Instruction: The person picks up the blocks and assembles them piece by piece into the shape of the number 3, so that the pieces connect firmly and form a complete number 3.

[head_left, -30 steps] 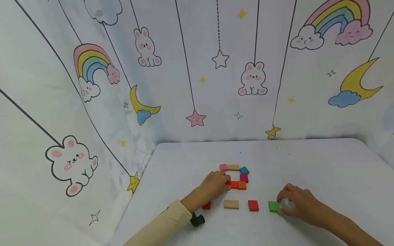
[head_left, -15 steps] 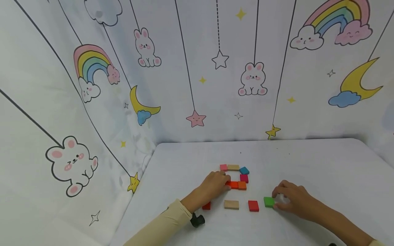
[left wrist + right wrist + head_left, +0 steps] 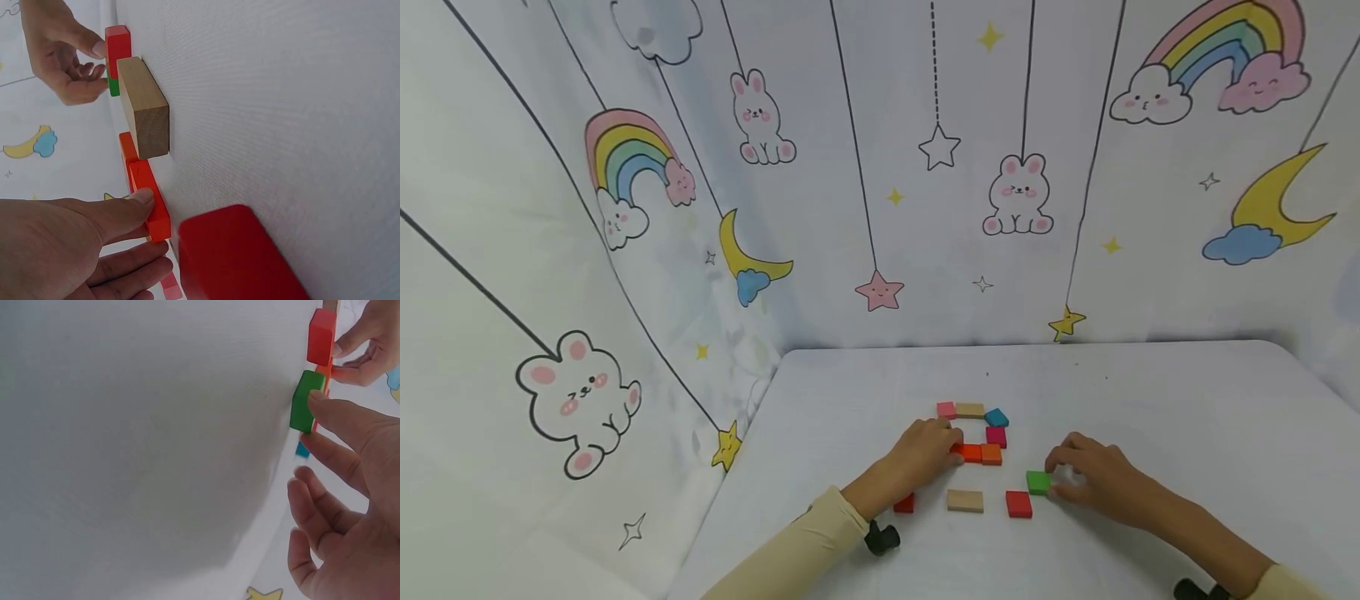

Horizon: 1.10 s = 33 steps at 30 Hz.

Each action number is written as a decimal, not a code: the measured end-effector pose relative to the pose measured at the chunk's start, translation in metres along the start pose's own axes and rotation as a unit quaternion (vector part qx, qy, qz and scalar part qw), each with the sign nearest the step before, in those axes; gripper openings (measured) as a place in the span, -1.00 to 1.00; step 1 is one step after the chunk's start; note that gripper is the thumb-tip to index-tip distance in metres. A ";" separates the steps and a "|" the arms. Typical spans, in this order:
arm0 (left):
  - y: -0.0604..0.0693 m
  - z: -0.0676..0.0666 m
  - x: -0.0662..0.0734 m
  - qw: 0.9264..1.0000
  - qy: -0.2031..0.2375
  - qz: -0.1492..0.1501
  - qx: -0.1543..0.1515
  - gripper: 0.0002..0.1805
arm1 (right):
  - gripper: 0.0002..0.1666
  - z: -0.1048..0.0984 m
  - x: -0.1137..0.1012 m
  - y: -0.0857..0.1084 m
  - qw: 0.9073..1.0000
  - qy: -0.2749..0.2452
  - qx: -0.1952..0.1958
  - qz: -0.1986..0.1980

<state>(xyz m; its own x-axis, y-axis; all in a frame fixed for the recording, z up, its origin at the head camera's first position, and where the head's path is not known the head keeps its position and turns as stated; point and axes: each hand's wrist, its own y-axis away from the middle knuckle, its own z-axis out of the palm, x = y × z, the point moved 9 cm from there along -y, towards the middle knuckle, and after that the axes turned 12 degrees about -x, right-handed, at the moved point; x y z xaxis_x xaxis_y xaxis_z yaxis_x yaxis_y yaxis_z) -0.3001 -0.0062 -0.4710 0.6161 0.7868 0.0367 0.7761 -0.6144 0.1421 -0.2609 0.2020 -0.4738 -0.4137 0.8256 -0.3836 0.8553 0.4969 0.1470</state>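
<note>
My left hand (image 3: 921, 452) pinches an orange-red block (image 3: 152, 203) between thumb and fingers, at the left end of a short row. An orange block (image 3: 991, 454) touches that row's right end. With thumb and index finger my right hand (image 3: 1101, 477) pinches a green square block (image 3: 1038, 482) at the table surface; its other fingers are loosely bent in the right wrist view. The green block is just behind and right of a red block (image 3: 1018, 504). To the left lie a plain wooden block (image 3: 965, 501) and a dark red block (image 3: 904, 503), partly hidden by the left wrist.
Behind the row lie a pink block (image 3: 946, 410), a wooden block (image 3: 970, 411), a tilted blue block (image 3: 997, 417) and a crimson block (image 3: 996, 437). All stand on a white table (image 3: 1187, 400) before a patterned cloth (image 3: 820, 208).
My right hand has moved left and farther from me with the green block, bringing it closer to the red block and the orange row. The left hand has stayed in place.
</note>
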 end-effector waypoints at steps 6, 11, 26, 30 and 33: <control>0.001 -0.001 0.000 1.000 0.000 0.001 0.000 -0.68 | -0.63 0.000 -0.004 -0.008 1.000 0.003 -0.004 0.006; 0.000 0.001 0.000 1.000 -0.007 0.001 -0.001 -0.68 | -0.61 0.002 -0.007 -0.014 1.000 0.000 -0.009 0.010; -0.002 0.004 -0.002 1.000 -0.012 -0.004 -0.007 -0.66 | -0.62 0.003 -0.024 -0.028 1.000 -0.003 -0.006 -0.002; -0.002 0.004 -0.002 1.000 -0.009 -0.004 -0.005 -0.66 | -0.60 0.004 -0.025 -0.032 1.000 -0.004 -0.010 0.003; -0.001 0.002 -0.002 1.000 -0.005 0.000 -0.001 -0.67 | -0.61 0.006 -0.026 -0.034 1.000 -0.001 -0.011 0.006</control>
<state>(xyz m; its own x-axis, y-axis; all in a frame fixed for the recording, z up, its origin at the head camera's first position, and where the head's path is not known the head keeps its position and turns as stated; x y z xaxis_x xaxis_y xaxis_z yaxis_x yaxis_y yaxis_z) -0.3019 -0.0067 -0.4735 0.6169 0.7866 0.0263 0.7764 -0.6136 0.1438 -0.2776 0.1625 -0.4741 -0.4037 0.8306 -0.3836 0.8526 0.4936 0.1714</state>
